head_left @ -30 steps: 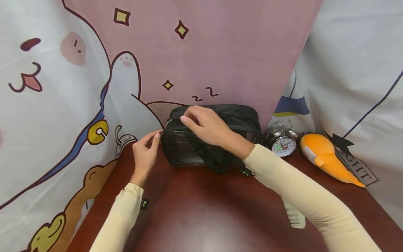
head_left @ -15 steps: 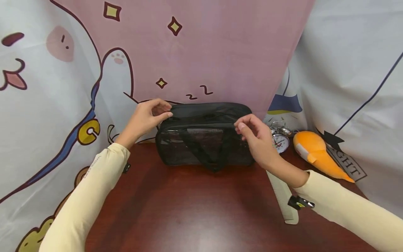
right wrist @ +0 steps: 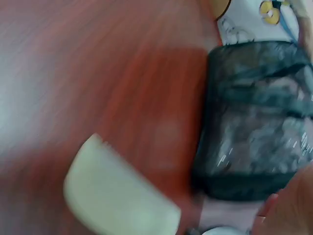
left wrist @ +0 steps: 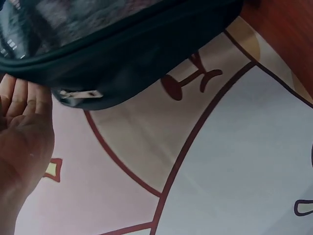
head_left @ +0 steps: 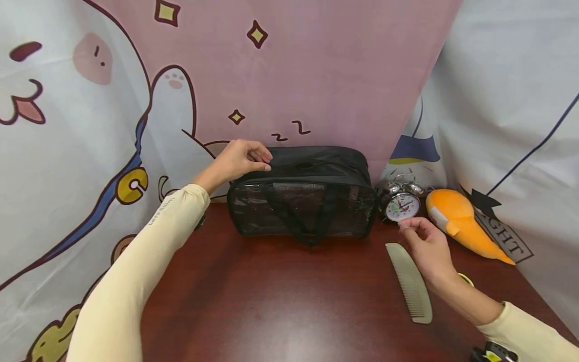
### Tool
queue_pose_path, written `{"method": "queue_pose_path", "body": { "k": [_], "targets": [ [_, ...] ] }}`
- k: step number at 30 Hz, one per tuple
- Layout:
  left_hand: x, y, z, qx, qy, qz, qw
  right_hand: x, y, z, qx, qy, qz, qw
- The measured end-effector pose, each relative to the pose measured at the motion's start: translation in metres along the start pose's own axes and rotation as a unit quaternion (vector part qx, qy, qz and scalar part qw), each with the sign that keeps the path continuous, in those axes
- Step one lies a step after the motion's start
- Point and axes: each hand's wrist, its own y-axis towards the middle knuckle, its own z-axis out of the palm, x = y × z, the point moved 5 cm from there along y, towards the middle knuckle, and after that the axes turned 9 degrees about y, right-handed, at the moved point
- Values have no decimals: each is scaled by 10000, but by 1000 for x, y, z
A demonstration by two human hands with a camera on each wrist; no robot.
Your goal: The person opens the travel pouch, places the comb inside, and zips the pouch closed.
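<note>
A black toiletry bag [head_left: 300,208] with clear panels and dark straps stands upright at the back of the table. Over its top left end is my left hand [head_left: 239,161], fingers relaxed, with no object between them; whether they touch the fabric is hard to tell. In the left wrist view, a zipper pull [left wrist: 80,94] shows at the bag's end near the hand [left wrist: 24,137]. My right hand [head_left: 429,251] hovers loosely curled and holds nothing. Just left of it lies a pale comb [head_left: 410,286], blurred in the right wrist view.
A silver twin-bell alarm clock [head_left: 401,203] stands right of the bag. Beyond it lies an orange plush toy [head_left: 468,223]. A yellow-green curved item [head_left: 466,279] is partly hidden behind the right wrist. Printed curtains [head_left: 344,75] bound the table.
My right hand has left the bag and moved right and toward me, beside the comb. My left hand has risen from the bag's left side to over its top.
</note>
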Motion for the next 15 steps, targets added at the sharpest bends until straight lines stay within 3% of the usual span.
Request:
{"method": "queue_pose_path", "body": {
  "k": [3, 5, 10, 15],
  "targets": [
    [4, 1, 6, 184, 15, -42, 9998, -15, -4, -12, 150, -1582, -61, 9873],
    [7, 1, 9, 284, 51, -25, 9996, -26, -7, -18, 211, -2092, -46, 9776],
    [8, 1, 15, 421, 252, 31, 9988, -54, -10, -36, 481, -2541, 355, 9653],
    [8, 0, 23, 523, 467, -13, 9975, -81, -7, -51, 955, -3058, 883, 9432]
  ]
}}
